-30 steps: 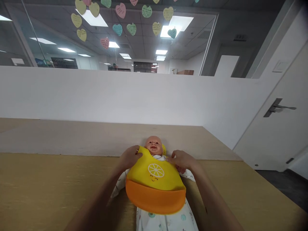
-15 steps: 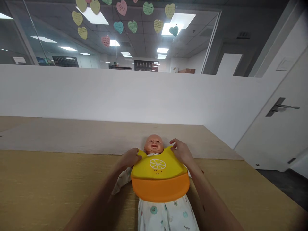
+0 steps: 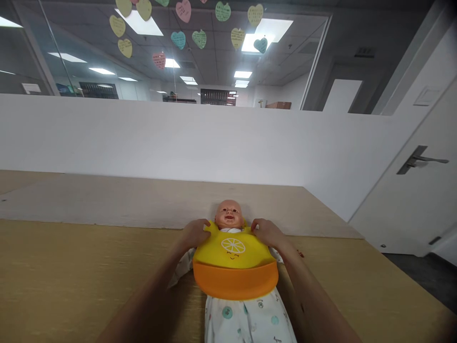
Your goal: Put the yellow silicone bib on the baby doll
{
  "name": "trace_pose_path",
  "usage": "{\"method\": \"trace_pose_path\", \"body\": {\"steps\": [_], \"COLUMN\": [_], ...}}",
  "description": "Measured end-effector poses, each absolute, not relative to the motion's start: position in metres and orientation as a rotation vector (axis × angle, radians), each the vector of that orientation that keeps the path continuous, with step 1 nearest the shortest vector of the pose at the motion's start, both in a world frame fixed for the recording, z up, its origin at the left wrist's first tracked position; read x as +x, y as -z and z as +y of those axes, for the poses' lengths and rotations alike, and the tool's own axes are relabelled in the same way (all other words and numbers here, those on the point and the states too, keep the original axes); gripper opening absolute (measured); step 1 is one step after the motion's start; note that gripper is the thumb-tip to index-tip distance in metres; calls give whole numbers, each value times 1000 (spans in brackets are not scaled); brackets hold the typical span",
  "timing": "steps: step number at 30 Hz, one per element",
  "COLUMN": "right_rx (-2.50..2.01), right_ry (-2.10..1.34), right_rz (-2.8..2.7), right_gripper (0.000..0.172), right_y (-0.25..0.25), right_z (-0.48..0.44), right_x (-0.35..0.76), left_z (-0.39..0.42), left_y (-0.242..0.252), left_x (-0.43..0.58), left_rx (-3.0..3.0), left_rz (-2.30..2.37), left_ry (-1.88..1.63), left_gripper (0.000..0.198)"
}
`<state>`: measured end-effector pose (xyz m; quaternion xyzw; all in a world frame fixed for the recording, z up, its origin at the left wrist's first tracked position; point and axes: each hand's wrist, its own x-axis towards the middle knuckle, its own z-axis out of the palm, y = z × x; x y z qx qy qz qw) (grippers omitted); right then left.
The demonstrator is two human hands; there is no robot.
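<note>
A baby doll lies face up, dressed in a white printed outfit. Across its chest is a yellow bib with a lemon-slice print and an orange catch pocket. My left hand pinches the bib's upper left edge near the doll's neck. With its fingers closed on the upper right edge, my right hand holds the other side. A bit of yellow strap shows beside the doll's head on the right. The back of the neck is hidden.
The doll rests on a wooden table with a paler board along its back. Behind stands a white wall below a glass window with heart-shaped notes. A door with a metal handle is at the right.
My right hand has come down slightly and its raised fingers have closed in at the bib's neck edge. The bib's right side has shifted down and inward. My left hand keeps its grip.
</note>
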<state>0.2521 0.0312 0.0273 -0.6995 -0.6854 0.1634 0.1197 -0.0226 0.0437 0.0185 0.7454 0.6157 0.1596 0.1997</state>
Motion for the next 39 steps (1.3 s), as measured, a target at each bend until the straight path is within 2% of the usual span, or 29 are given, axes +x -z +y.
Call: {"method": "trace_pose_path", "body": {"steps": [6,10,14,21,28,32,35,37,39], "right_rx": [-2060,-2016,-1983,-1790,-1645,-1514,-1398,-1344,-1287], "right_ry": [-402,-479,-612,-883,-1165,-1268,-1353,-1402,-1479], "right_rz": [-1946,-1851,-1812,-1779,-1599,-1425,-1298,-1222,-1192], "right_gripper": [28,43,46,31,29,30,40,44,42], "right_y": [-25,-13,-2,4,18,6,-14,-28,-39], "right_z": [31,35,40,42,52,45,35,28,21], "right_x": [245,239,238,236,240,236,232,231,230], "left_z": [51,54,53,53,51,50,48,44,38], "left_y": [-6,1,10,24,17,4,-6,-14,-23], "left_x": [-23,-19,-13,2,9,2,-1,-2,-3], "left_rx": [2069,2011,1885,1619,1027,953,900,892,908], "left_rz": [1700,1666,1574,1307,949,864,825,788,730], "left_ry": [-494,-559,-623,-712,-817,-868,-886,-881,-822], "left_gripper": [15,30,45,37,55,76,89,91,86]}}
